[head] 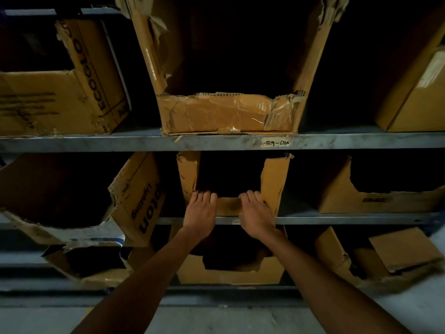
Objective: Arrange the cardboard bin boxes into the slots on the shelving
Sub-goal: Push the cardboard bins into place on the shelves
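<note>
the centre bin box (274, 182) is found in the middle slot of the middle tier, at the centre of the frame, with its front close to the shelf rail (337, 220) beneath it. the low front lip (228, 206) of its cut-out is gripped by both hands. the fingers of the left hand (199, 213) and of the right hand (256, 213) are hooked over the lip into the opening, side by side, with a short bare stretch of lip between them. the thumbs cannot be seen.

the step in hand is judged to be the seating of this box in its slot. force is best applied evenly through both hands, so that the box is kept square to the rail and not skewed. the lip is thin, worn cardboard, so it should be loaded low and not bent upward.

room above is limited: the upper rail (120, 142) lies just over the torn side panels. dark gaps are left on each side, toward the printed box (139, 196) at the left and the notched box (349, 198) at the right, so a small sideways correction is allowed. the depth behind is too dark to be judged.
</note>
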